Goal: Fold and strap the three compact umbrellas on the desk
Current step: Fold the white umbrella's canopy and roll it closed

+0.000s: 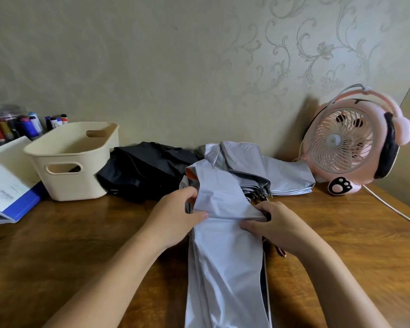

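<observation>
grey umbrella (223,268) runs lengthwise down the desk (81,237), its loose cloth pinched mid-length by the left hand (175,216) and the right hand (277,223), fingers curled into the folds — behind it a second grey umbrella (284,176) and a black umbrella (145,169) lie bunched by the wall (152,67).

3 umbrellas (223,256), 1 basket (64,183), 1 fan (348,143), 2 hands (175,216).
</observation>
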